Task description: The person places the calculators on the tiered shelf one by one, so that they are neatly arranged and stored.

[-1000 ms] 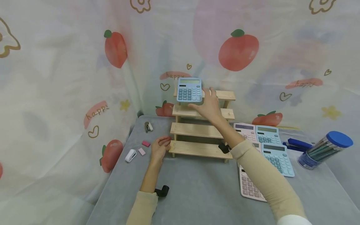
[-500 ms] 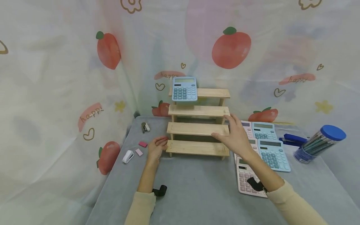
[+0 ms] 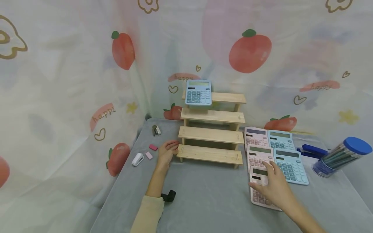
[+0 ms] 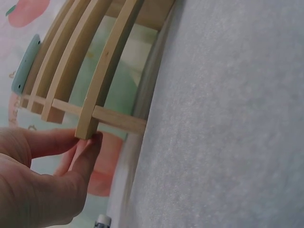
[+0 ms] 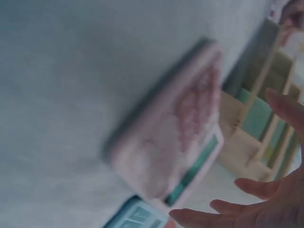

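Observation:
My left hand [image 3: 167, 152] pinches the left end of the lowest step of a four-tier wooden display stand [image 3: 209, 153]; the left wrist view shows thumb and fingertips at the board's end [image 4: 88, 128]. A light blue calculator [image 3: 198, 93] leans on the stand's top step at the left. Over the front pink calculator [image 3: 260, 197] hovers my right hand [image 3: 275, 187], fingers spread and holding nothing, hiding part of its keys. In the right wrist view that pink calculator [image 5: 166, 133] is blurred, with the fingers beside its display end.
Behind it lie two more pink calculators [image 3: 256, 137] and two blue ones [image 3: 291, 166], partly overlapping. Farther right are a blue stapler [image 3: 313, 150] and a tub of pencils [image 3: 339, 158]. Two small staplers [image 3: 138, 159] and two pink erasers [image 3: 152, 147] lie left of the stand.
My right hand has moved from beside the blue calculator on the top step, down and right to above the front pink calculator. The left hand keeps its place at the lowest step.

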The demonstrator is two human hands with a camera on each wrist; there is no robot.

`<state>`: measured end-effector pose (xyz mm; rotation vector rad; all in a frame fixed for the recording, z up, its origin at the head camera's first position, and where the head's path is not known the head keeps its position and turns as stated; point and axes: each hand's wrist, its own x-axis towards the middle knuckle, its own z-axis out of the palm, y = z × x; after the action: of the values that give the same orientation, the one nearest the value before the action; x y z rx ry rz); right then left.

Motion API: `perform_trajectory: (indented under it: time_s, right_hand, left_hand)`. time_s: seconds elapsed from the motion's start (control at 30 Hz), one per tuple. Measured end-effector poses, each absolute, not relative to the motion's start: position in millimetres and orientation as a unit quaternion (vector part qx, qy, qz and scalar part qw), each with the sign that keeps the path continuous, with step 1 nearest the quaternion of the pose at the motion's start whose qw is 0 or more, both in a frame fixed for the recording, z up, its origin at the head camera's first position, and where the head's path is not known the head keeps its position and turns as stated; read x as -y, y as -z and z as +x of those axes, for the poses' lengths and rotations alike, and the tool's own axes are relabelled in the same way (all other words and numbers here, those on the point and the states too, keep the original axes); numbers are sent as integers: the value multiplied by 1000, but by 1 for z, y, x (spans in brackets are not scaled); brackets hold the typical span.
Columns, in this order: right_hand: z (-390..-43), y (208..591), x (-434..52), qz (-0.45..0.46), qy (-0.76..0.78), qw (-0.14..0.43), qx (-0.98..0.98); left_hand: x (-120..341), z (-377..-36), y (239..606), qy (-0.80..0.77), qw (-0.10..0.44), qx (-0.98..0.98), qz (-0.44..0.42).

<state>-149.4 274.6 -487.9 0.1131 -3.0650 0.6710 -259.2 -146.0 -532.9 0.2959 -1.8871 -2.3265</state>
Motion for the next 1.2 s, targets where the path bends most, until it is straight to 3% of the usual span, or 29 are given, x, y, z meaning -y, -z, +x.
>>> perform_trajectory:
  time_s: [0.2,0.47,1.0,1.2]
  right_hand:
    - [-131,519,-283,-4,-167,-39,985]
    - [-123,532,-276,-53,-192,-90,976]
    - [-121,517,-279,-18,-222,-40,974]
    - [-128,493,-279,14,-233,26,972]
  left_hand:
    - [147,-260,535,766,68,632,101]
    - [147,-261,537,768,67,629,98]
    - [146,-262,536,770,64,628,97]
    - [148,-259,534,770,61,627,98]
